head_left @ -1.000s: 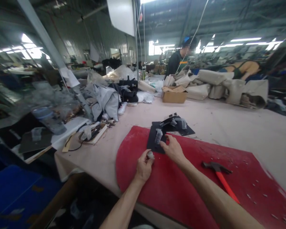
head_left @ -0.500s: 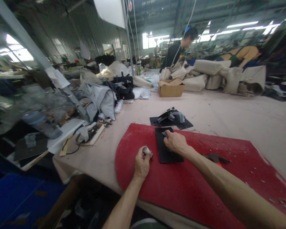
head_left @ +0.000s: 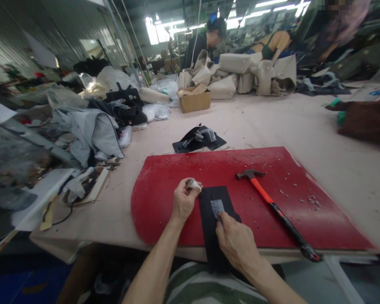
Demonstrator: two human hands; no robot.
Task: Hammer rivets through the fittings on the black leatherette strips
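Observation:
My left hand point(head_left: 182, 202) is closed round a small whitish cylinder point(head_left: 194, 185) with a round end; its exact kind I cannot make out. It is held just beside the top left corner of a flat black panel point(head_left: 210, 236). That panel lies on a red board point(head_left: 164, 190), its lower part reaching past the board's near edge. My right hand point(head_left: 239, 242) is closed on the panel, fingertips at the lower end of a grey translucent strip point(head_left: 217, 207) on its surface. The palm side is hidden.
A claw hammer point(head_left: 262, 192) lies on the board to the right, among scattered small bits. Beyond the board sit more black pieces point(head_left: 199, 137), a cardboard box point(head_left: 194, 101) and beige bags point(head_left: 228, 86). A tray of tools point(head_left: 95, 185) is at left. Co-workers point(head_left: 196, 46) are behind.
My right hand has drawn the black panel toward me, over the board's near edge. The grey strip now shows more plainly. My left hand still holds the whitish cylinder. The view has turned right.

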